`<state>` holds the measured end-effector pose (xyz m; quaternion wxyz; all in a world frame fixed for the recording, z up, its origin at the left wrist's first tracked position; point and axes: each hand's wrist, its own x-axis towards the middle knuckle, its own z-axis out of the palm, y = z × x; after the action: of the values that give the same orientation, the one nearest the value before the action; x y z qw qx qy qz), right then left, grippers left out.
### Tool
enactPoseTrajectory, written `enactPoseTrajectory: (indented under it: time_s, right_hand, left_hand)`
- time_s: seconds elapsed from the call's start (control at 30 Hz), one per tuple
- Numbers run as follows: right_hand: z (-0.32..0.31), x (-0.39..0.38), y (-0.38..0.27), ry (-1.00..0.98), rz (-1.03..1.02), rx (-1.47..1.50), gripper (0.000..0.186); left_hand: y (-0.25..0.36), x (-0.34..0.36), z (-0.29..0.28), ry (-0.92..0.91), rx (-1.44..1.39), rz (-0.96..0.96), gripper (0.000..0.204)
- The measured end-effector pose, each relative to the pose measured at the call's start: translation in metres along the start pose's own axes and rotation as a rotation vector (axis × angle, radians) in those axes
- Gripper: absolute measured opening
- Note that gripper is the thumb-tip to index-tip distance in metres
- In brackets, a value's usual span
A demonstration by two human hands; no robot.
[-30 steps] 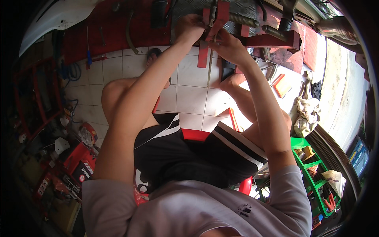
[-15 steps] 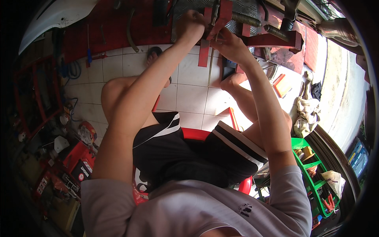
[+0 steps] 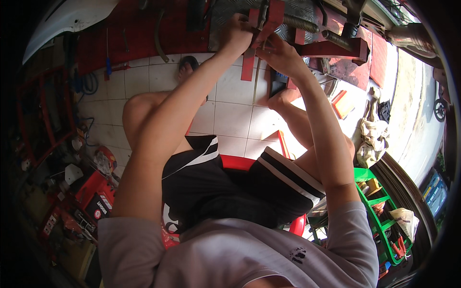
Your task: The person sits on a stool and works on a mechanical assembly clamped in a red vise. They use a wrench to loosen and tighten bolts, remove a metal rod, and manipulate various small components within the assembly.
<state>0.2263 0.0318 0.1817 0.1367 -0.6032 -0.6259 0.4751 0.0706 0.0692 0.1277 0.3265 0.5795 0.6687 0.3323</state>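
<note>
Both of my hands are up at a red metal clamp-like frame (image 3: 270, 20) with a thick threaded screw (image 3: 300, 23). My left hand (image 3: 237, 34) is closed, its fingers curled in against the frame's left side; what they grip is hidden. On the other side, my right hand (image 3: 279, 54) has its fingers drawn together just under the frame. A thin brownish strand (image 3: 258, 79) runs down from beside the right fingertips toward the floor. Whether the right fingers pinch it or some small part, I cannot make out.
A red bench (image 3: 139, 33) spans the back, with a blue-handled screwdriver (image 3: 108, 66) at its left. White floor tiles (image 3: 230, 117) lie below. A green rack (image 3: 384, 206) with tools stands at right, a red toolbox (image 3: 98, 189) at left. Cloth (image 3: 372, 137) lies near the doorway.
My left hand has shifted slightly right, closer to the red frame. My right hand stays almost in place. A wheel has come into view at the far right, out on the street.
</note>
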Motion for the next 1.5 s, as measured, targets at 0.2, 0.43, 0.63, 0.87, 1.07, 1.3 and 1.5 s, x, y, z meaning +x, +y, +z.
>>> enactPoseTrajectory:
  time_s: [0.2, 0.43, 0.63, 0.87, 1.07, 1.3, 1.5]
  right_hand:
    - [0.000, 0.002, 0.008, 0.004, -0.006, -0.001, 0.038]
    - [-0.003, 0.000, 0.008, 0.026, -0.028, 0.001, 0.039]
    - [-0.001, -0.002, -0.002, -0.006, -0.027, 0.023, 0.040]
    - [0.000, 0.001, 0.006, 0.016, -0.019, 0.019, 0.042]
    - [-0.001, -0.001, 0.002, 0.005, 0.002, 0.016, 0.044]
    - [-0.004, -0.003, -0.004, -0.053, 0.033, 0.057, 0.058]
    - [-0.003, -0.003, -0.001, -0.007, -0.002, 0.039, 0.045]
  left_hand:
    - [0.021, -0.002, -0.011, -0.119, 0.162, -0.087, 0.033]
    - [0.029, 0.001, -0.013, -0.122, -0.153, -0.221, 0.035]
    - [0.005, -0.003, -0.002, 0.003, -0.129, -0.198, 0.033]
    - [0.007, -0.007, -0.005, -0.253, 0.083, -0.191, 0.019]
    - [0.000, -0.010, 0.000, -0.215, 0.030, -0.148, 0.017]
    - [0.004, -0.011, -0.003, -0.118, -0.012, 0.038, 0.017]
    - [0.023, -0.007, -0.015, -0.254, 0.194, 0.205, 0.009]
